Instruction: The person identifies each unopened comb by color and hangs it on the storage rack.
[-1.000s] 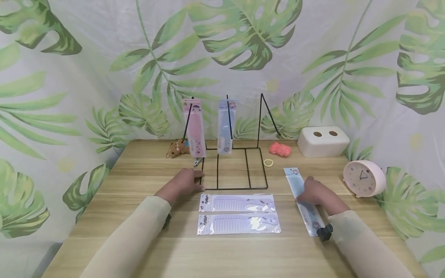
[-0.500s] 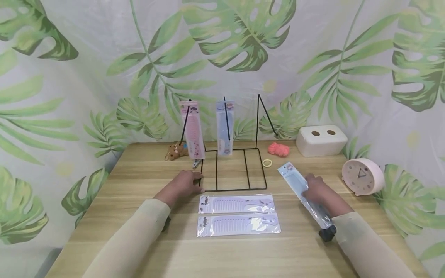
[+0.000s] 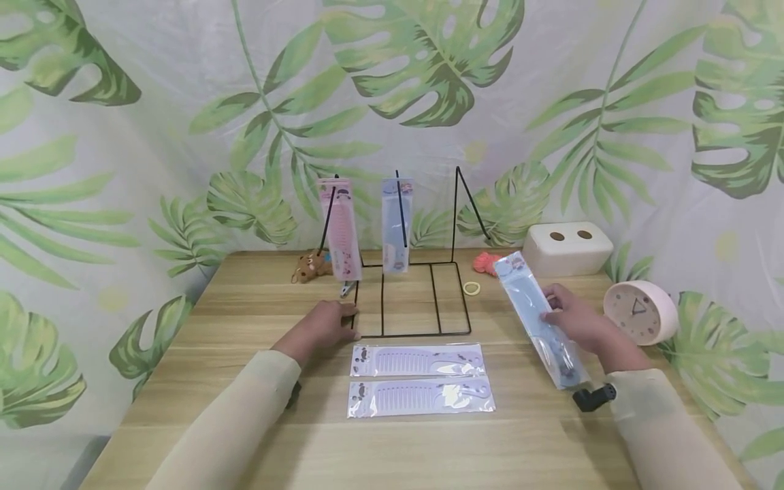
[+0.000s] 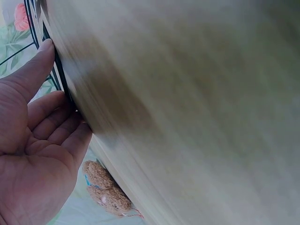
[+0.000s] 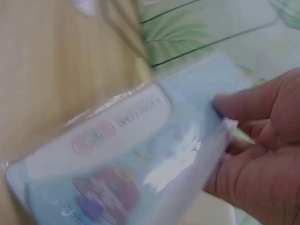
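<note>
Seemingly at pick-up, the right hand (image 3: 577, 321) pinches a flat blue plastic packet (image 3: 531, 313); the left hand (image 3: 322, 324), loosely spread, touches a black wire rack (image 3: 435, 299); steady aim seems needed next.

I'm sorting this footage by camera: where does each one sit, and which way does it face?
Head: worn on the head, facing forward and down at the table and black wire rack; left hand, right hand and sleeves show.
Left wrist: worn there, seeing the table tipped sideways; the left hand's palm shows, its thumb touching the rack.
Right wrist: worn there, facing the blue packet; the right hand shows, pinching it, somewhat blurred.
Shared: head and left wrist both show the brown toy bear; head and right wrist, the blue packet.
</note>
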Action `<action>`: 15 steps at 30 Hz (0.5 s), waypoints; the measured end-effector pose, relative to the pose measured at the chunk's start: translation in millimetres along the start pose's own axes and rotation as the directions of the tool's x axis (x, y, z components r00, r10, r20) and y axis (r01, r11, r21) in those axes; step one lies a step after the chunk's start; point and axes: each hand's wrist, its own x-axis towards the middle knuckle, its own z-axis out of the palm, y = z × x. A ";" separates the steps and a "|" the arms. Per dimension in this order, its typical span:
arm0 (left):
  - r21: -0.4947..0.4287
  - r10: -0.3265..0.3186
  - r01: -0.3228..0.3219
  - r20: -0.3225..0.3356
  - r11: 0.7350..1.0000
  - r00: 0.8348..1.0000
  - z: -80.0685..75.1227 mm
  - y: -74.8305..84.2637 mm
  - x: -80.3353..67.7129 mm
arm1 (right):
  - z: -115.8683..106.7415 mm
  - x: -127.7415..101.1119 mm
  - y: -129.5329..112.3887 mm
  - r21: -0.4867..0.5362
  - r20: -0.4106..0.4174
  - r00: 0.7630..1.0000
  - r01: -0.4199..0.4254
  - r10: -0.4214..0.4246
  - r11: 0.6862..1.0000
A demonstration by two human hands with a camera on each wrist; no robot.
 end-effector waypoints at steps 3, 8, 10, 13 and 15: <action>0.006 0.000 0.000 -0.002 1.000 1.000 -0.1 0.0 0.6 | -7.3 -0.3 -3.1 0.149 0.008 0.996 0.081 -0.083 0.985; 0.014 0.000 0.000 -0.004 1.000 1.000 0.8 -1.4 1.0 | -9.3 -1.8 -4.3 0.316 -0.019 0.984 0.176 -0.179 0.932; 0.012 0.005 -0.005 -0.005 1.000 1.000 1.4 -2.1 1.3 | -7.5 -1.6 -1.9 0.396 -0.023 0.974 0.215 -0.224 0.893; 0.004 0.008 -0.007 -0.005 1.000 1.000 1.6 -2.3 1.7 | -2.5 0.6 1.5 0.517 -0.022 0.948 0.282 -0.317 0.808; 0.001 0.007 -0.007 -0.006 1.000 1.000 1.2 -2.1 1.5 | 1.9 2.5 1.0 0.588 -0.014 0.924 0.317 -0.383 0.744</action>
